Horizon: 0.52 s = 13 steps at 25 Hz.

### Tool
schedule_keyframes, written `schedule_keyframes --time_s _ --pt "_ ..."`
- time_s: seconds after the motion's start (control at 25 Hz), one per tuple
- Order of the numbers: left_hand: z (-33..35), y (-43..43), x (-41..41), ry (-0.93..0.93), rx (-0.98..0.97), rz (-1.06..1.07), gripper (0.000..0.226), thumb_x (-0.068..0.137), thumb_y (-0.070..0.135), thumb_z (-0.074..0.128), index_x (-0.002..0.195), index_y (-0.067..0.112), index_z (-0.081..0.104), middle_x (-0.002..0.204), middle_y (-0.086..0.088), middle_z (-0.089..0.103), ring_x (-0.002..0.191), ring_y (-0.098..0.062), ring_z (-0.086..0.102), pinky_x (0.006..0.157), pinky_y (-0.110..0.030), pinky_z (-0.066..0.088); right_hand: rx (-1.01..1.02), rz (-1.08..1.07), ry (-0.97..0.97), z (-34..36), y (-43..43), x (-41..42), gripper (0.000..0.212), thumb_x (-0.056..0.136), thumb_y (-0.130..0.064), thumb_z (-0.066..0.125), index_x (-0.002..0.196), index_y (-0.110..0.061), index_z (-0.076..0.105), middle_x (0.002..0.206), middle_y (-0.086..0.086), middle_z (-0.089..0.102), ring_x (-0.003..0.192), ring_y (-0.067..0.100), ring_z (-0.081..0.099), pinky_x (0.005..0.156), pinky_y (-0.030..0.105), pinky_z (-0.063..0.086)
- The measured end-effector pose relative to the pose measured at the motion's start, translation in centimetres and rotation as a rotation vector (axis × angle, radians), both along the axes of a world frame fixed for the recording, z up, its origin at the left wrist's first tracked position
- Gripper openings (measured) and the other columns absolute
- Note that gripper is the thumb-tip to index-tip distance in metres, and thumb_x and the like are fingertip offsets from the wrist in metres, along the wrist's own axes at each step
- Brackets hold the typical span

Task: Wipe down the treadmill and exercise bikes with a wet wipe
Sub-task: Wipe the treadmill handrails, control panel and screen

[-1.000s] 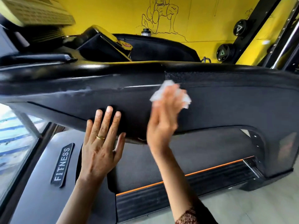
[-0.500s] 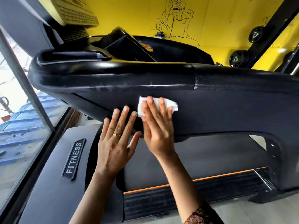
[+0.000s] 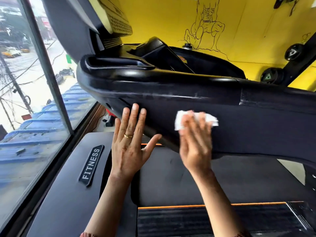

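Orange trim (image 3: 171, 206) is seen edging the near rail, with bare belt (image 3: 188, 182) beyond. Against the treadmill's black side panel (image 3: 256, 130) the left hand (image 3: 127, 151) is laid flat, fingers straight. Beside it the wet wipe (image 3: 179, 121) is pressed under the right hand's (image 3: 195, 146) extended, blurred fingers, below the rounded upper edge.

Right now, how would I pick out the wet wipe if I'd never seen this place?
Start at the big black treadmill arm running in front of the yellow wall. On its side, the right hand presses flat on the wet wipe. It is the only white, crumpled thing there; the left hand beside it holds nothing.
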<state>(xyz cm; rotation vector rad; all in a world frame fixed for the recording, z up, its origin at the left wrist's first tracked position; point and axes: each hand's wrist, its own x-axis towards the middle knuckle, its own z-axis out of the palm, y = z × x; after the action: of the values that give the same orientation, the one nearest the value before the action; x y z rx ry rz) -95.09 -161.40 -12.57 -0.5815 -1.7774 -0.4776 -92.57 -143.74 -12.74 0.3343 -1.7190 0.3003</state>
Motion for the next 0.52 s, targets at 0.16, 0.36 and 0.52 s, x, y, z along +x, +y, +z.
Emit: schedule_keyframes --time_s 0.16,0.36,0.52 --pt "0.8 -1.1 -0.4 0.027 0.026 0.043 0.072 0.093 0.050 0.052 0.145 0.010 0.024 0.159 0.009 -0.003 0.146 -0.015 0.005 0.119 -0.038 0.011 -0.270 0.028 0.090 3.6 -2.9 -1.1 0.035 0.099 -0.008 0.041 0.130 0.008 0.045 0.140 0.014 0.039 0.143 0.022 0.014 0.114 0.055 0.017" --pt "1.1 -1.8 -0.8 0.003 0.038 -0.010 0.076 0.095 0.054 0.045 0.151 0.015 0.011 0.159 0.006 -0.003 0.146 -0.014 0.004 0.119 -0.037 0.008 0.205 0.113 -0.040 5.8 -6.3 -0.9 0.038 0.094 -0.005 0.049 0.132 -0.009 0.049 0.140 0.002 0.040 0.138 0.021 0.030 0.117 0.041 0.015" --pt "1.7 -2.5 -0.8 0.017 0.107 0.034 0.081 0.089 0.056 0.053 0.143 0.001 0.026 0.152 -0.005 0.019 0.145 -0.015 0.007 0.119 -0.039 0.012 -0.180 0.014 0.048 5.6 -4.4 -0.1 0.034 0.098 -0.009 0.043 0.130 0.000 0.050 0.139 0.010 0.043 0.137 0.030 0.030 0.114 0.053 0.018"
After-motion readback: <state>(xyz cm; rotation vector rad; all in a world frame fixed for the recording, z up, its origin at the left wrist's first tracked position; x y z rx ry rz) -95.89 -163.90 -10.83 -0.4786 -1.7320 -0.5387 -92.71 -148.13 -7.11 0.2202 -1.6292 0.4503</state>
